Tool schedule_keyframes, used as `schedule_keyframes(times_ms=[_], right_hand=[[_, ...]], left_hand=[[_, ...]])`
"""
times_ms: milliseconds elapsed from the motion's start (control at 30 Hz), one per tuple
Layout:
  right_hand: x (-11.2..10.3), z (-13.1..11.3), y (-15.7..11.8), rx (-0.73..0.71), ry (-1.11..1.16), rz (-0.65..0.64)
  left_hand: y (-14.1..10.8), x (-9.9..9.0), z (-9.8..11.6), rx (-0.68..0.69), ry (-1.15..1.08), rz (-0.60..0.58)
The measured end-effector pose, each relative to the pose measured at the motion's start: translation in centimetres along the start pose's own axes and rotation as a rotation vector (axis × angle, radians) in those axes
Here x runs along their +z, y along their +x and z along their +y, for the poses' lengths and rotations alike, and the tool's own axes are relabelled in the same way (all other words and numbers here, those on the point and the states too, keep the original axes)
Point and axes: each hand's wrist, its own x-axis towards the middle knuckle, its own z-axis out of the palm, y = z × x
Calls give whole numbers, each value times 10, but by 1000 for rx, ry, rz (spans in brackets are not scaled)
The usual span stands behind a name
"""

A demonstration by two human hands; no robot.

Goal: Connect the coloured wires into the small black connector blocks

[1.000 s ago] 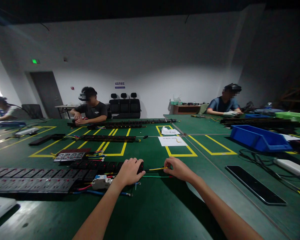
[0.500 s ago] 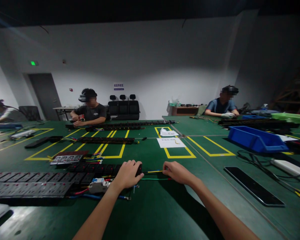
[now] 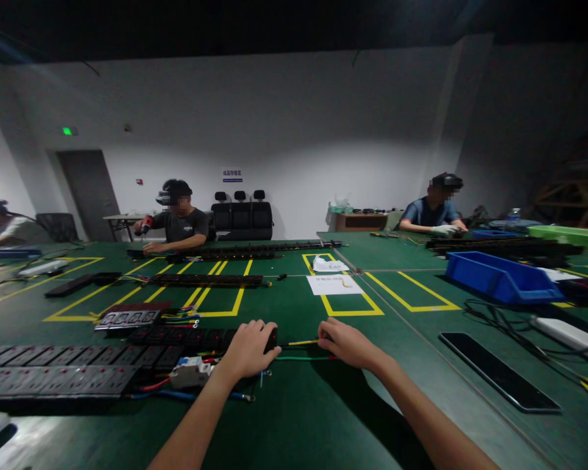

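Observation:
My left hand [image 3: 251, 349] lies over the right end of a black socket strip [image 3: 203, 338], fingers bent across its top and thumb along the near side, gripping it. My right hand [image 3: 347, 344] is closed in a pinch on a yellow wire [image 3: 301, 343] that runs out from the strip's end; the fingertips are partly hidden. A green wire [image 3: 298, 358] with a red tip stretches just below that hand. Nearer me, left of my left wrist, are a white circuit breaker [image 3: 192, 372] and a blue cable [image 3: 176, 396] with a ring terminal.
Larger black socket panels [image 3: 53, 378] fill the left side. A small socket unit [image 3: 127, 318] sits behind them. To the right lie a black phone [image 3: 500, 372], a blue bin [image 3: 500, 277] and a white power strip [image 3: 568, 333]. Co-workers sit across the green table [image 3: 284, 424].
Both my hands keep their holds, almost unmoved. The view has tilted up slightly. Across the table, a co-worker at the left has raised a red tool.

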Motion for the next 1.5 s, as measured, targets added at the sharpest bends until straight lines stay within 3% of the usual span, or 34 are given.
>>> schedule_keyframes(times_ms=[167, 267, 400, 633, 1500], right_hand=[[9, 7, 6, 36, 191, 3], [15, 12, 11, 116, 238, 70], [20, 13, 14, 180, 266, 49], [22, 12, 13, 223, 159, 18], [12, 4, 9, 151, -21, -23]], left_hand=[[1, 2, 0, 2, 23, 15], [1, 2, 0, -2, 17, 10], [0, 1, 0, -1, 4, 3], [1, 1, 0, 5, -15, -5], [5, 5, -5, 55, 52, 13]])
